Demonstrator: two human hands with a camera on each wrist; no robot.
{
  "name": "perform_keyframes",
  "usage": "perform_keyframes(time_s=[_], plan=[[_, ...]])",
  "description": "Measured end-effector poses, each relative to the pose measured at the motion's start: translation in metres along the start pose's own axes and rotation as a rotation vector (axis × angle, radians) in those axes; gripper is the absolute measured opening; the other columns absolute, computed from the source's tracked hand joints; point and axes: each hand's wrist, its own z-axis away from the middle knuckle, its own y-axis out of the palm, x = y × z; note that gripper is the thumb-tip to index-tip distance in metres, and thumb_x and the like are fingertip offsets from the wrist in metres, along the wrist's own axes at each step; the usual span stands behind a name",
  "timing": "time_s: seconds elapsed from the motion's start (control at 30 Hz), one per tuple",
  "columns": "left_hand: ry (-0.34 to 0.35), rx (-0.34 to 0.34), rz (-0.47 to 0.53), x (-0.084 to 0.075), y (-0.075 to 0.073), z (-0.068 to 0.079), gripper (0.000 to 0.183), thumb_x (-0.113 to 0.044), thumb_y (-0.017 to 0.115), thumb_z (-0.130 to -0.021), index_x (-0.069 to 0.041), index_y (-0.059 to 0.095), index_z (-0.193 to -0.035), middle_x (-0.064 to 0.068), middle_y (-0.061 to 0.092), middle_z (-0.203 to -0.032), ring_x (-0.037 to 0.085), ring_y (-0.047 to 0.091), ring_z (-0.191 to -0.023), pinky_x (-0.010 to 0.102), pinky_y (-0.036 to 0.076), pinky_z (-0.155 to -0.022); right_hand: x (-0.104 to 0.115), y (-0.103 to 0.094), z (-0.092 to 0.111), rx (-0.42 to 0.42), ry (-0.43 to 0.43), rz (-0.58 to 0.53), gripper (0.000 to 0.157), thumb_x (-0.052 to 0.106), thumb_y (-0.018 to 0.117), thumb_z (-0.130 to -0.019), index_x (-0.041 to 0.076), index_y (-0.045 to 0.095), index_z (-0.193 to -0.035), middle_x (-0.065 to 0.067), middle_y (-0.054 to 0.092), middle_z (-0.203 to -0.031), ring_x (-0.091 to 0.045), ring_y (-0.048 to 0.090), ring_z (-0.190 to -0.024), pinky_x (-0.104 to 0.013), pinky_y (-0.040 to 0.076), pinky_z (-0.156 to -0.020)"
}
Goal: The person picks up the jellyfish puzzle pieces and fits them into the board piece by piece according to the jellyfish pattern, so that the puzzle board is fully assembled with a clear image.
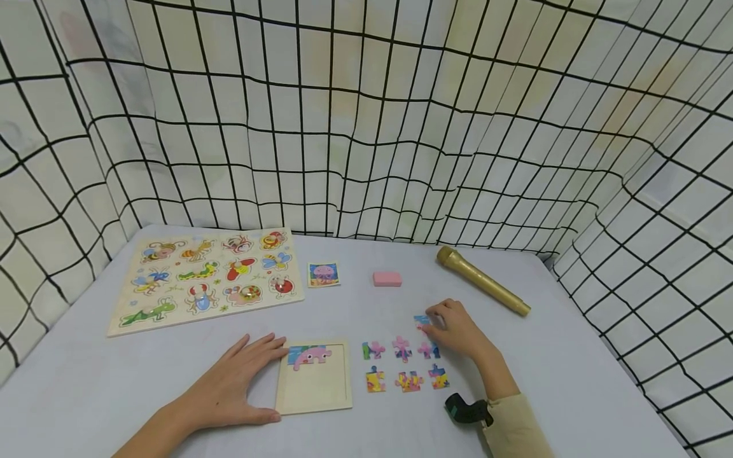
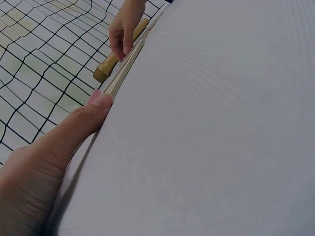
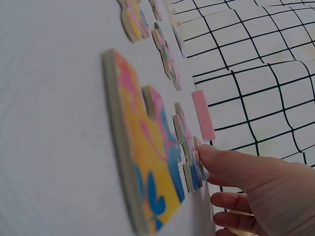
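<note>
My left hand lies at the left edge of a square wooden puzzle tray, fingers stretched toward its top corner and thumb at its lower corner. In the left wrist view the thumb rests against the tray's edge. Joined jigsaw pieces showing a pink animal on blue fill the tray's upper left. My right hand pinches a blue-and-pink jigsaw piece between thumb and fingers, close over the table. Below it, several loose jigsaw pieces lie in two rows; the right wrist view shows a yellow one up close.
Behind the tray lie a large insect puzzle board, a small picture card and a pink block. A gold microphone lies beyond my right hand. Black-lined netting surrounds the white table. A black device is at my right wrist.
</note>
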Motion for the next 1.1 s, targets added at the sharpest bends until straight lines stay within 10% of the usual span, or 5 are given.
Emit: perform_keyframes(time_s=[1.1], plan=[[0.001,0.004,-0.001,0.0000,-0.0002,-0.0004,0.091,-0.076,0.058,-0.063,-0.015,0.050,-0.130,0.001,0.045,-0.137,0.022,0.034,-0.130,0.037,0.008,-0.110,-0.0038,0.0010,0.0001,0.012,-0.139,0.010,0.034,0.022,0.070,-0.081,0.001,0.063,-0.106,-0.006,0.057,-0.099,-0.024,0.052,-0.097,-0.042,0.044,-0.087]])
